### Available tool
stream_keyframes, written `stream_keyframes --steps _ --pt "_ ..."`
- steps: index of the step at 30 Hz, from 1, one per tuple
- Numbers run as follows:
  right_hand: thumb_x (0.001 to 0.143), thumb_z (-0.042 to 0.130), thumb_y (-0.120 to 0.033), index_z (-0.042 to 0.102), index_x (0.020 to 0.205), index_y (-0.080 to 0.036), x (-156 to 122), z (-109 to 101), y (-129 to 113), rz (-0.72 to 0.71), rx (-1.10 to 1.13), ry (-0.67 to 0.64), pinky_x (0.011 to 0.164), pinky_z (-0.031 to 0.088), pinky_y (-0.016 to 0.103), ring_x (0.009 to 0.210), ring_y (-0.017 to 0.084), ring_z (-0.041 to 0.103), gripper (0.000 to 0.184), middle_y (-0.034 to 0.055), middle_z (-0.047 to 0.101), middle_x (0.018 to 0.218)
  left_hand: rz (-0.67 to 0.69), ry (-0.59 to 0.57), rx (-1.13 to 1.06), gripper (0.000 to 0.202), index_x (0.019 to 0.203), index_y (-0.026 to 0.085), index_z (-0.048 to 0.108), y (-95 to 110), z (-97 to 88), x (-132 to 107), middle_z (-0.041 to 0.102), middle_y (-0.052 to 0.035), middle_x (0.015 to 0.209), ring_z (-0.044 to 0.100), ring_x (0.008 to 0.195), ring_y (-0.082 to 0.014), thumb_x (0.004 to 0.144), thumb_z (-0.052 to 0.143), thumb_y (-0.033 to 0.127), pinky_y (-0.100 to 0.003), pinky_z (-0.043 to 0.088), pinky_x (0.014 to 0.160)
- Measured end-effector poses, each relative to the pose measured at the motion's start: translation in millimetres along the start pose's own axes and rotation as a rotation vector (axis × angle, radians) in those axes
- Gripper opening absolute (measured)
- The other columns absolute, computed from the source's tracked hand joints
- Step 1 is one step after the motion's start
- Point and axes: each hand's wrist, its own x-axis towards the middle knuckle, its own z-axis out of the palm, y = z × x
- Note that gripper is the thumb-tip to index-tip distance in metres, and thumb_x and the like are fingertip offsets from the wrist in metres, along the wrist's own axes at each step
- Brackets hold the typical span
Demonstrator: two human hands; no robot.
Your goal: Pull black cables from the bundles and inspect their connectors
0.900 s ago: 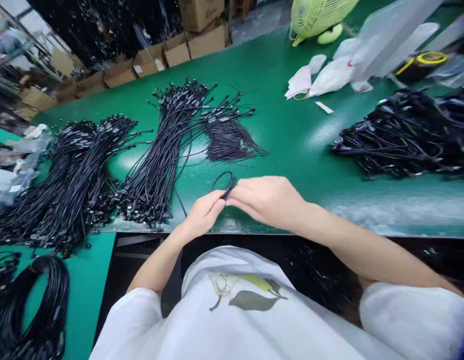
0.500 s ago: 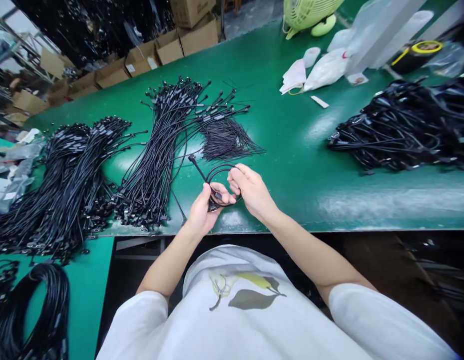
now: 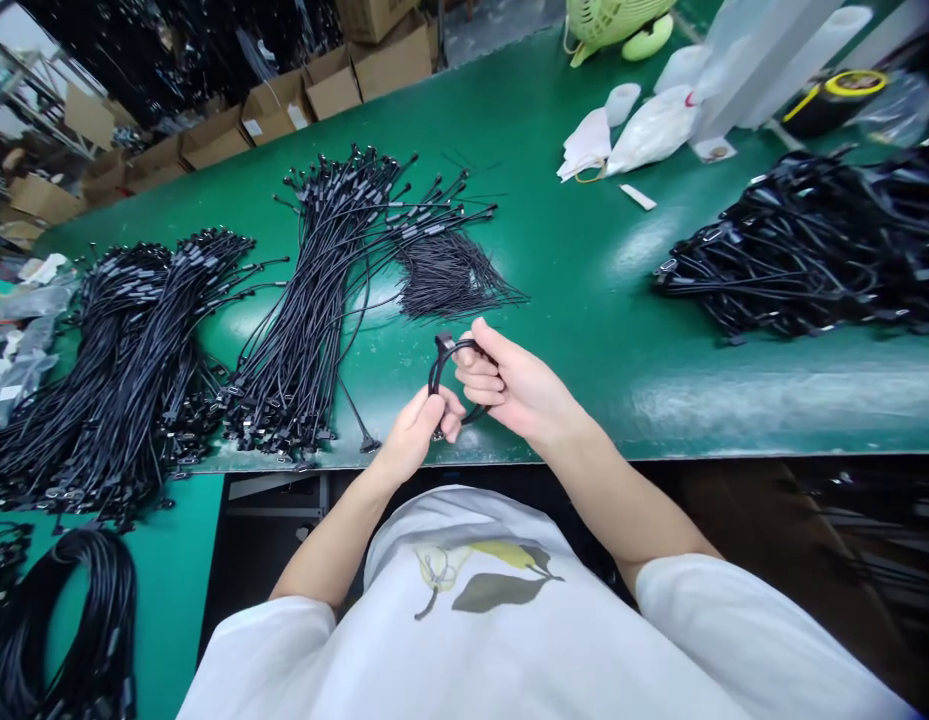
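Observation:
Between my hands a black cable [image 3: 434,374] is wound into a small loop, just above the front of the green table. My left hand [image 3: 414,432] grips the lower left of the loop, its fingers closed round it. The upper right of the loop is held by my right hand [image 3: 509,378], fingers curled with the thumb on top. A dark connector end [image 3: 444,343] sticks up at the top of the loop. Part of the coil is hidden behind my fingers. Beyond my hands lies a pile of short black ties [image 3: 445,278].
Bundles of straight black cables lie on the left, one nearer [image 3: 314,290] and one farther [image 3: 126,350]. A heap of coiled cables [image 3: 809,250] is at the right. A white bag [image 3: 654,130], a black-yellow roll [image 3: 839,100] and a green fan [image 3: 614,20] stand at the back.
The cable's free connector end, which pointed out to the upper left, is now wound in at the top of the loop. My right hand has turned and opened slightly around the coil.

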Motion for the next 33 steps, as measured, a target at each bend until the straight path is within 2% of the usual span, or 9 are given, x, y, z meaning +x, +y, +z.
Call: stream_keyframes --steps 3,7,10,14,19,23,26,30,33 --pt "0.073 0.08 -0.05 0.055 0.071 -0.016 -4.0 2.7 2.4 -0.052 -0.032 0.0 0.041 0.033 0.016 0.049 0.005 0.032 0.042 -0.0066 0.036 0.059 0.026 -0.011 0.045 0.035 0.09 0.017 0.055 -0.9 -1.2 0.5 0.046 0.0046 0.064 0.048 0.057 -0.0095 0.088 0.059 0.052 -0.027 0.041 0.063" --pt "0.069 0.083 -0.048 0.051 0.067 -0.017 -6.6 0.7 6.0 -0.124 -0.02 0.104 0.061 0.048 0.02 0.069 0.009 0.049 0.045 -0.0023 0.047 0.072 0.021 -0.067 -0.078 0.034 0.075 0.017 0.053 11.4 3.0 -1.1 0.049 0.004 0.065 0.05 0.059 -0.009 0.087 0.062 0.048 -0.034 0.045 0.084" --pt "0.07 0.081 -0.048 0.049 0.068 -0.017 -6.9 -1.5 6.6 -0.131 -0.007 0.113 0.053 0.042 0.017 0.065 0.007 0.046 0.045 -0.0015 0.048 0.077 0.03 -0.023 -0.18 0.036 0.083 0.016 0.058 21.6 6.2 -2.9 0.049 0.0051 0.062 0.048 0.054 -0.0074 0.09 0.056 0.052 -0.033 0.046 0.085" --pt "0.073 0.079 -0.042 0.052 0.072 -0.015 -7.6 -3.8 6.6 -0.113 -0.092 0.099 0.039 0.016 0.017 0.05 0.004 0.028 0.038 -0.0046 0.043 0.066 -0.043 -0.006 -0.213 0.038 0.094 0.016 0.063 26.2 4.5 -3.6 0.05 0.0048 0.06 0.047 0.054 -0.0081 0.087 0.061 0.053 -0.031 0.048 0.081" --pt "0.072 0.078 -0.034 0.058 0.075 -0.014 -6.1 -4.7 6.1 -0.11 -0.137 0.086 0.044 0.027 0.019 0.05 0.005 0.031 0.028 -0.0068 0.038 0.058 -0.115 0.005 -0.249 0.035 0.084 0.015 0.063 22.2 5.3 -4.1 0.045 0.0058 0.056 0.044 0.054 -0.0081 0.08 0.07 0.049 -0.03 0.049 0.076" --pt "0.069 0.081 -0.036 0.06 0.069 -0.015 -2.6 -1.5 0.9 -0.182 -0.092 0.162 0.058 0.042 0.02 0.061 0.008 0.046 0.03 -0.0038 0.046 0.064 -0.098 0.01 -0.101 0.044 0.079 0.015 0.062 15.0 10.7 -5.0 0.053 0.0016 0.059 0.05 0.06 -0.0114 0.081 0.064 0.059 -0.034 0.048 0.083" --pt "0.064 0.084 -0.039 0.064 0.075 -0.015 -2.7 2.7 0.2 -0.212 -0.065 0.193 0.066 0.048 0.021 0.068 0.01 0.052 0.033 -0.0025 0.051 0.067 -0.043 0.002 0.022 0.045 0.083 0.015 0.061 6.5 11.3 -3.3 0.055 0.0008 0.06 0.05 0.06 -0.0123 0.083 0.059 0.061 -0.031 0.046 0.073" --pt "0.067 0.08 -0.05 0.063 0.1 -0.017 -6.9 7.1 11.5 -0.155 -0.114 0.121 0.045 0.043 0.022 0.065 0.012 0.055 0.05 0.005 0.063 0.092 -0.015 0.012 0.227 0.031 0.093 0.017 0.056 -2.5 8.5 3.3 0.058 0.0004 0.071 0.051 0.06 -0.0116 0.089 0.056 0.048 -0.028 0.042 0.066" --pt "0.072 0.078 -0.043 0.057 0.098 -0.02 -5.9 7.5 23.2 -0.206 -0.239 0.2 0.036 0.032 0.018 0.057 0.009 0.053 0.04 0.0027 0.062 0.093 -0.01 0.01 0.41 0.017 0.098 0.017 0.057 -4.4 9.3 7.5 0.059 -0.0008 0.078 0.053 0.067 -0.014 0.088 0.057 0.031 -0.03 0.043 0.073"
